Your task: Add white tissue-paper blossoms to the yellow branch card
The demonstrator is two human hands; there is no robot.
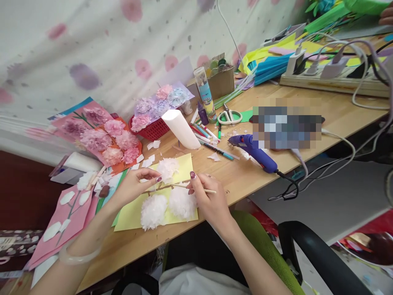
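Observation:
My right hand [211, 196] is closed around a thin wooden stick [210, 191], whose far end points left over a yellow sheet [129, 215]. My left hand [139, 184] has its thumb and fingertips pinched at the left edge of a white paper flower [168, 169]. Two more fluffy white flowers, a left one [154, 211] and a right one [182, 202], lie on the sheet's lower half. Between the flowers runs a brown branch line [159, 187], partly hidden by my hands.
A purple glue gun [253, 151], white-handled scissors [229, 117] and several markers [217, 150] lie to the right. Behind stand a white paper roll [181, 129] and a red basket [156, 131]. Pink flower cards [101, 139] are at left; a power strip [334, 80] lies far right.

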